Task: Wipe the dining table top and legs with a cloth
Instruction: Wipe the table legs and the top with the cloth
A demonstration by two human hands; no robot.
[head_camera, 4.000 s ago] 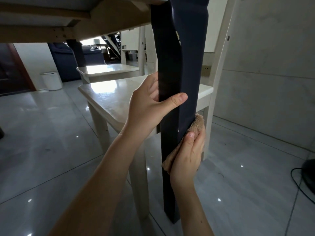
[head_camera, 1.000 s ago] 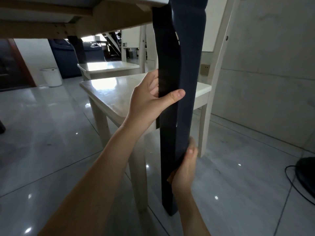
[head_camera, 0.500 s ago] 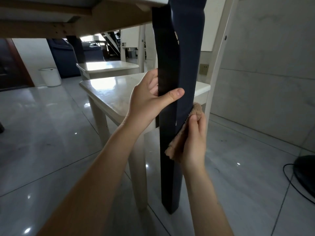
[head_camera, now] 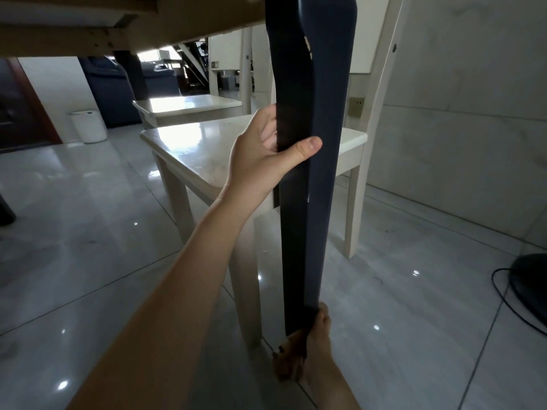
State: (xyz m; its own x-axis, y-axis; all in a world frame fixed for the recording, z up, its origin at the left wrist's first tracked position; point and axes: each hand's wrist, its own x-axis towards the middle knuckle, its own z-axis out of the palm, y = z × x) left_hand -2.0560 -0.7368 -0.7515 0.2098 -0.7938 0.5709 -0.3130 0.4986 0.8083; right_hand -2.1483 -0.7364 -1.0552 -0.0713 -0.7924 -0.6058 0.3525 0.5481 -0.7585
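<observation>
Down to the foot of the dark navy square-cut table leg (head_camera: 319,202) goes my right hand (head_camera: 321,341), which half a second ago was rubbing just under my left thumb. The tan fuzzy cloth (head_camera: 285,365) has travelled with it and now sits bunched at the bottom of the leg, just above the glossy grey tiled floor (head_camera: 88,261). My left hand (head_camera: 254,161) has not shifted: its fingers (head_camera: 268,113) wrap behind the leg at mid-height and the thumb crosses the front, a firm steadying grip. My right fingers are closed on the cloth, pressing it to the leg's near edge; hand and cloth hide where the leg meets the floor.

The leg stands upright, its long axis running from my right hand straight up past the left to the pale wooden underside of the counter (head_camera: 88,39). With the floor directly beneath, I judge the only stroke left along that axis is upward, and the right hand is the one placed for it. The left grip sits in that path, so it would have to give way or the cloth must pass round it.

A cream-white wooden chair (head_camera: 201,149) crowds the far left side, its seat just behind my left hand. The right side is open floor, with a black cable (head_camera: 503,300) well apart.
</observation>
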